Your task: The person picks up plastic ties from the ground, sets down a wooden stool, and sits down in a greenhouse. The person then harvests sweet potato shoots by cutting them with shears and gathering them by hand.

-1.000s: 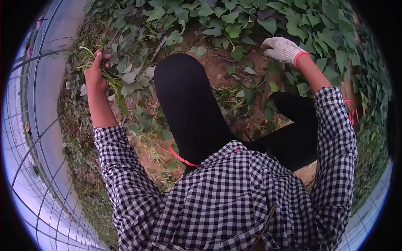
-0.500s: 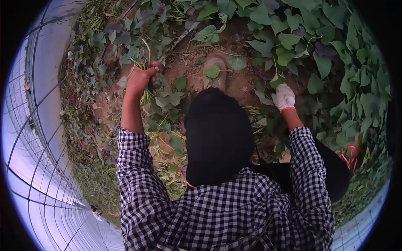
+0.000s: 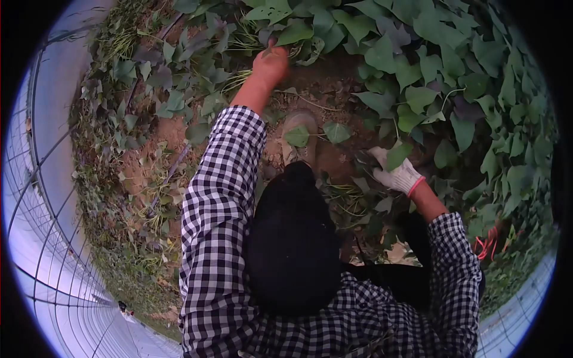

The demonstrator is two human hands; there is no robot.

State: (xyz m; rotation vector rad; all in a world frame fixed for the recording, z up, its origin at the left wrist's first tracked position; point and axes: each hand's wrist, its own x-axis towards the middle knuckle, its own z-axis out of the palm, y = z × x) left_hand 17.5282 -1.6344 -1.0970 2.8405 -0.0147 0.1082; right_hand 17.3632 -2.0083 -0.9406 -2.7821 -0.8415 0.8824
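Observation:
My bare left hand (image 3: 271, 64) is at the top, among broad green leaves at the edge of the foliage. Its fingers are curled and partly hidden, and pale green vine stems (image 3: 239, 79) run out from it to the lower left. My right hand (image 3: 395, 172), in a white knit glove with a red cuff, hovers low over the soil to the right of my shoe. Its fingers point left and stand apart beside a dark leaf (image 3: 363, 160). A green leaf (image 3: 399, 156) covers part of the glove.
Dense heart-shaped vine leaves (image 3: 430, 89) fill the right side. My shoe (image 3: 299, 140) stands on brown soil (image 3: 334, 164), with two leaves in front of it. Red string (image 3: 487, 243) lies at the lower right. A greenhouse wall with a wire grid (image 3: 45, 209) runs along the left.
My left hand has moved up and right from the left-hand leaves to the upper foliage. My gloved right hand has gone from a closed fist to spread fingers, lower and turned left. The view has shifted.

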